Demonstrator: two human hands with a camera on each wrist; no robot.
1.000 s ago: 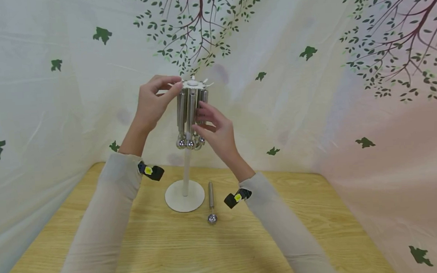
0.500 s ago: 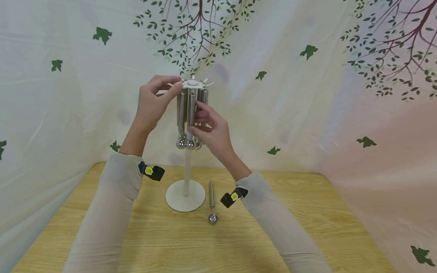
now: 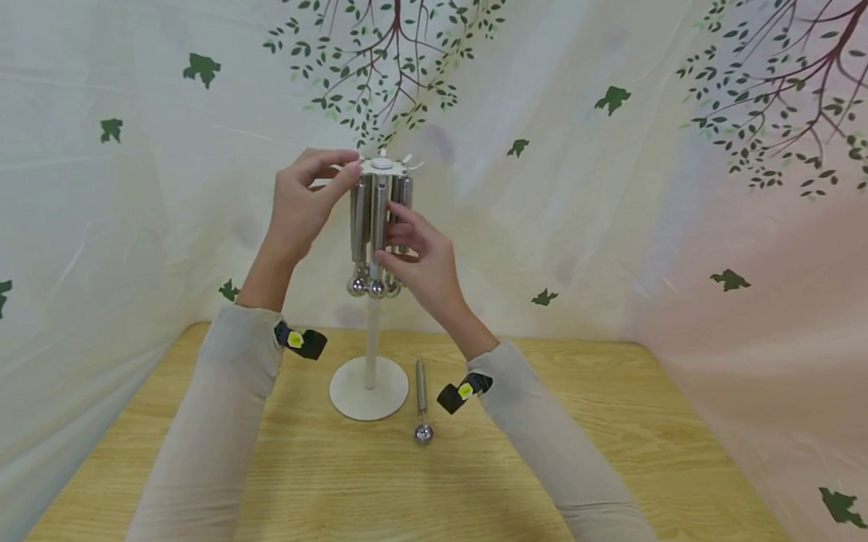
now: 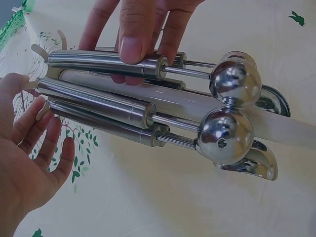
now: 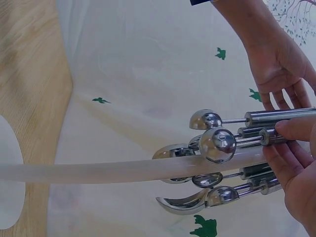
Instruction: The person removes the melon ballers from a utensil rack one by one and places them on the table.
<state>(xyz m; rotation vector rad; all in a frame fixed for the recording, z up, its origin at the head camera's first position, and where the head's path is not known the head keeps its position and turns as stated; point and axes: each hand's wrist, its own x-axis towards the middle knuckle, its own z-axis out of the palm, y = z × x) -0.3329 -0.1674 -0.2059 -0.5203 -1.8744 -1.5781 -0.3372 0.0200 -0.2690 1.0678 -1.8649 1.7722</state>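
A white stand (image 3: 381,165) carries several steel scoops with tube handles, hung from hooks around its top. My left hand (image 3: 303,200) is at the top left of the stand, thumb and index finger pinching its rim by a hook. In the left wrist view, that hand's other fingers (image 4: 61,160) are spread beside the hooks. Lower down, my right hand (image 3: 429,263) pinches the handle of a hanging scoop (image 4: 94,61), thumb in front and fingers behind. The round heads (image 5: 218,145) hang below, close against the pole (image 5: 98,173). Some scoops at the back are partly hidden.
On the wooden table (image 3: 328,493), one more scoop (image 3: 421,388) lies just right of the stand's round white base (image 3: 348,402). A pale cloth (image 3: 588,228) printed with leaves and branches hangs behind and at both sides.
My right hand has shifted slightly left, and its thumb has come onto the scoop's handle. The nearest scoop heads have swung a little left. The left hand stays at the rim.
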